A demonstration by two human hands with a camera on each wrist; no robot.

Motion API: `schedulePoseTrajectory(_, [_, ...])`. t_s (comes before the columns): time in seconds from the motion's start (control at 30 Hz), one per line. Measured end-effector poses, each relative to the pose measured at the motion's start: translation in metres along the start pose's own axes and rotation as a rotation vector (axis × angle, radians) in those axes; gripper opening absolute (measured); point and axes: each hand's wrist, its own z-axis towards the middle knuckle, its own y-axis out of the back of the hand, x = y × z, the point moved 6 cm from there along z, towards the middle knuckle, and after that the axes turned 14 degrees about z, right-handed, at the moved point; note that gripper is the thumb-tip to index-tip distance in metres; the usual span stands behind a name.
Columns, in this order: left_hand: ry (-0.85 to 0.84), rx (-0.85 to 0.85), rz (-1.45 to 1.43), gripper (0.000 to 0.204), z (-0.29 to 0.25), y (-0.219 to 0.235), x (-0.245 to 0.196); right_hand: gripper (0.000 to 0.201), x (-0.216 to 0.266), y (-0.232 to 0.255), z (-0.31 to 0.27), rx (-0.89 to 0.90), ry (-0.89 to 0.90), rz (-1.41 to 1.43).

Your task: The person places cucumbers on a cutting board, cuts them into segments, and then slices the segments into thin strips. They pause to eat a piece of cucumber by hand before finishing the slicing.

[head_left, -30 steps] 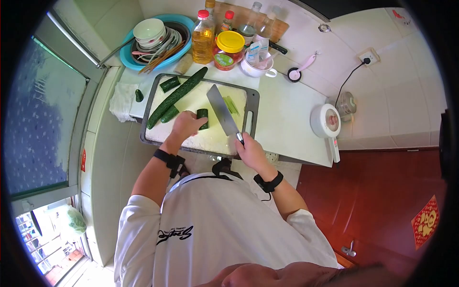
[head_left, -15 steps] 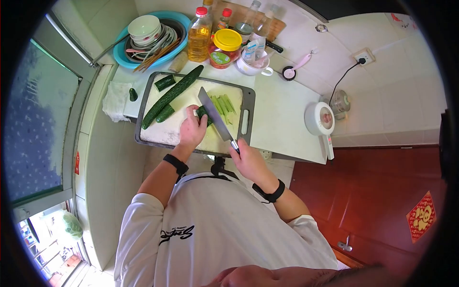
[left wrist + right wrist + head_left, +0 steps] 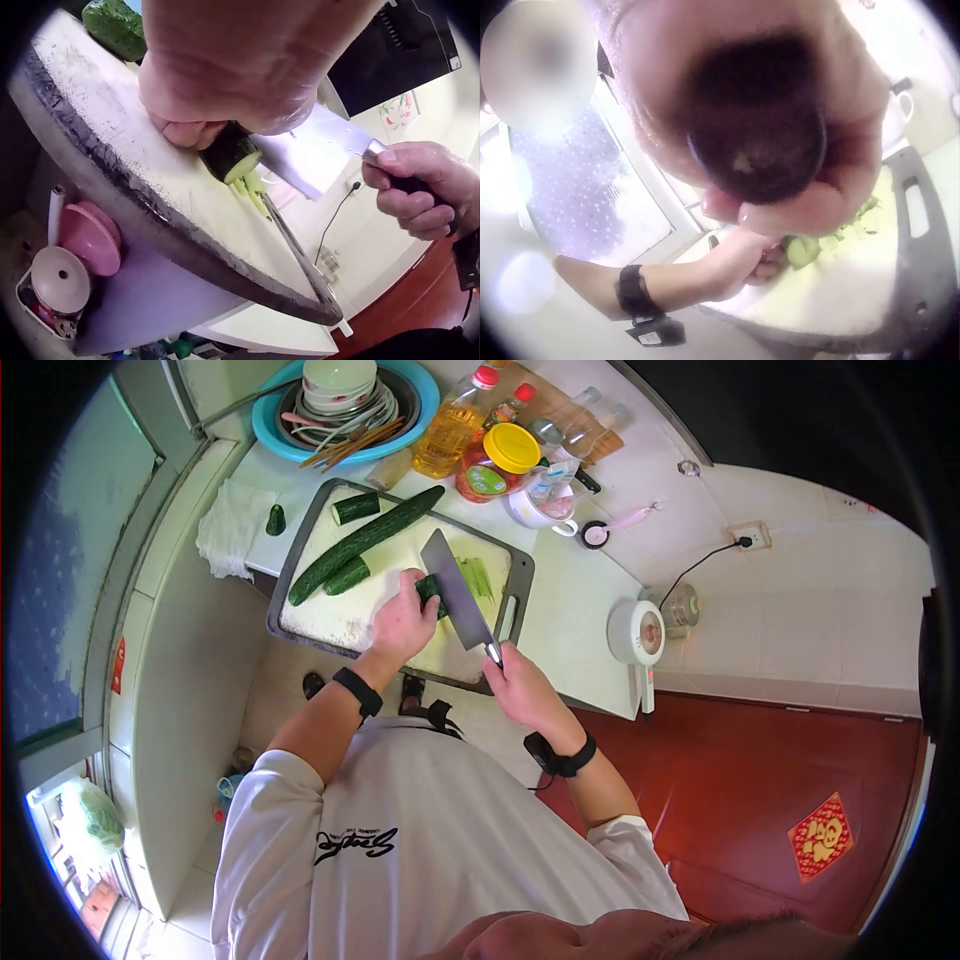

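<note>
My left hand (image 3: 403, 622) grips a short cucumber piece (image 3: 428, 592) on the cutting board (image 3: 340, 630), its fingers curled over it. In the left wrist view, the pale cut end of that cucumber piece (image 3: 244, 166) shows below the fingers. My right hand (image 3: 522, 685) holds a cleaver by its dark handle; the cleaver's blade (image 3: 457, 592) lies along the right side of the piece. Thin cucumber strips (image 3: 476, 577) lie right of the blade. A long whole cucumber (image 3: 365, 547) and two cut chunks, one above (image 3: 356, 509) and one below (image 3: 347, 576), lie on the board's left part.
Behind the board stand a blue basin (image 3: 268, 422) of dishes, an oil bottle (image 3: 450, 435), a yellow-lidded jar (image 3: 508, 450) and a white cup (image 3: 540, 512). A cucumber end (image 3: 276, 520) lies by a white cloth (image 3: 232, 528). A white pot (image 3: 635, 632) stands at right.
The cleaver has come from apart to right beside the cucumber piece. My left hand has turned the piece to a slant and moved over it. The strips spread out, and the head view has shifted.
</note>
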Motion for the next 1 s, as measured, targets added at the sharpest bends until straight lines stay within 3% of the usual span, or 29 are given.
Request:
schedulePoseTrajectory(0.17, [0.019, 0.022, 0.001, 0.045, 0.001, 0.003, 0.001, 0.025, -0.035, -0.041, 0.028, -0.034, 0.046, -0.005])
schedulePoseTrajectory(0.27, [0.031, 0.037, 0.068, 0.048, -0.002, 0.007, 0.005, 0.025, -0.04, -0.056, 0.031, -0.173, 0.025, 0.064])
schedulePoseTrajectory(0.5, [0.041, 0.009, 0.302, 0.05, 0.0, 0.032, 0.009, 0.026, -0.047, -0.048, 0.042, -0.214, 0.039, 0.209])
schedulePoseTrajectory(0.63, [0.067, 0.093, 0.49, 0.045, 0.001, 0.062, 0.004, 0.028, -0.06, -0.025, 0.031, -0.281, 0.061, 0.355])
schedulePoseTrajectory(0.67, [-0.04, -0.034, 0.511, 0.041, -0.001, 0.068, -0.004, 0.029, -0.064, -0.019, 0.028, -0.275, 0.023, 0.426])
schedulePoseTrajectory(0.8, [-0.186, -0.101, 0.531, 0.042, 0.003, 0.055, -0.04, 0.028, -0.07, -0.005, 0.024, -0.247, -0.042, 0.495])
schedulePoseTrajectory(0.87, [-0.09, 0.149, 0.644, 0.05, 0.017, 0.027, -0.043, 0.028, -0.083, -0.009, 0.023, -0.252, -0.033, 0.513])
schedulePoseTrajectory(1.0, [-0.098, 0.275, 0.751, 0.064, 0.032, 0.004, -0.05, 0.027, -0.088, -0.01, 0.013, -0.212, -0.063, 0.516])
